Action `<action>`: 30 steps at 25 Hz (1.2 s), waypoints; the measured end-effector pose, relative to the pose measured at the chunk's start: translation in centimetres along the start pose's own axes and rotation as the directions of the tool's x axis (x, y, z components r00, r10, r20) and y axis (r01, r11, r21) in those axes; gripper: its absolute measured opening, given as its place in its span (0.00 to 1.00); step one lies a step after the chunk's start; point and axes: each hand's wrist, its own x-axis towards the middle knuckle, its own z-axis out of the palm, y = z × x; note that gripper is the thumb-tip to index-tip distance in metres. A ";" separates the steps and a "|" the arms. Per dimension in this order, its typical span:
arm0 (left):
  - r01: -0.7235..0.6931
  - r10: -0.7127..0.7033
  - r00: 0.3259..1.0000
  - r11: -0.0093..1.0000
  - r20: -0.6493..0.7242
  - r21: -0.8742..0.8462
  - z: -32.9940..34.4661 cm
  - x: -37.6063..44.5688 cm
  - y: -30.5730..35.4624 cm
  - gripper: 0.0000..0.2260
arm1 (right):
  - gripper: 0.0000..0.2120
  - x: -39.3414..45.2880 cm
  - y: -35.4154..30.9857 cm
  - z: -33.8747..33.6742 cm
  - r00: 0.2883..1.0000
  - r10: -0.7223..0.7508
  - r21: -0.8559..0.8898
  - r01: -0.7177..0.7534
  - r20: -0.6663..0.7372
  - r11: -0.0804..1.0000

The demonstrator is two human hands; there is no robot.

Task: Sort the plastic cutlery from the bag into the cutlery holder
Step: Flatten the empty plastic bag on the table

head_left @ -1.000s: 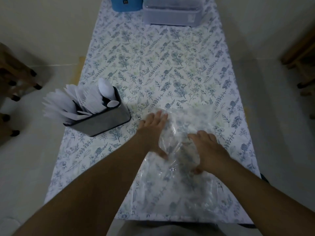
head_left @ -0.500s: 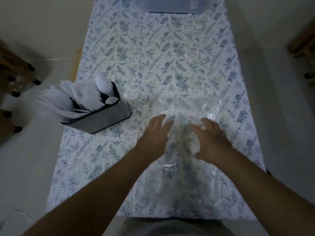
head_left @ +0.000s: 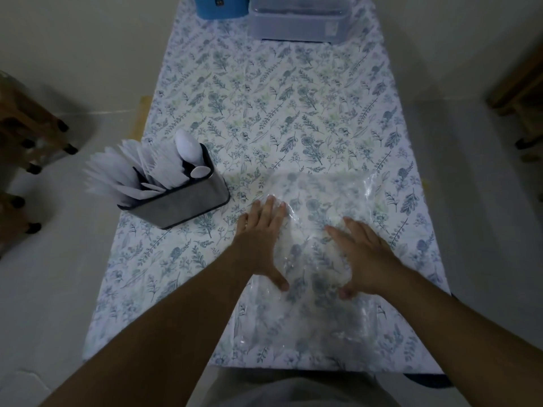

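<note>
A clear plastic bag [head_left: 317, 198] lies flat on the floral tablecloth near the front edge, looking empty. My left hand [head_left: 263, 236] rests palm down on its left part, fingers spread. My right hand [head_left: 363, 254] lies palm down on its middle right, fingers spread too. To the left stands the dark grey cutlery holder [head_left: 185, 205], filled with white plastic cutlery [head_left: 138, 168]: knives fanned out to the left, forks in the middle, spoons at the right end.
The table [head_left: 264, 98] runs away from me. At its far end stand a blue container [head_left: 220, 5] and a grey lidded plastic box [head_left: 299, 22]. Wooden furniture [head_left: 26, 124] stands on the floor to the left, and more at the right [head_left: 520, 83].
Both hands have slid apart and forward over the bag, which now lies flatter and smoother than a second ago. The holder has not moved.
</note>
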 end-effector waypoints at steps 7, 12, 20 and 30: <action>0.289 -0.604 0.792 0.507 -0.095 -0.812 1.1 -2.7 2.0 0.17 | 0.24 -1.7 0.4 1.5 0.815 0.579 0.913 -0.223 -0.017 0.341; 0.357 -0.533 0.813 0.136 0.235 -0.924 -0.8 -2.2 2.6 0.09 | 0.17 -1.6 1.0 1.6 0.838 0.494 0.972 -0.188 0.233 -0.140; 0.341 -0.481 0.826 0.015 0.293 -0.940 -0.8 -1.9 1.9 0.07 | 0.10 -3.0 1.6 3.0 0.889 0.412 0.968 -0.116 0.201 -0.222; 0.073 -0.185 0.977 -0.185 0.107 -0.980 0.2 -7.1 1.0 0.08 | 0.14 -3.8 1.8 3.7 0.914 0.367 0.972 -0.101 0.175 -0.212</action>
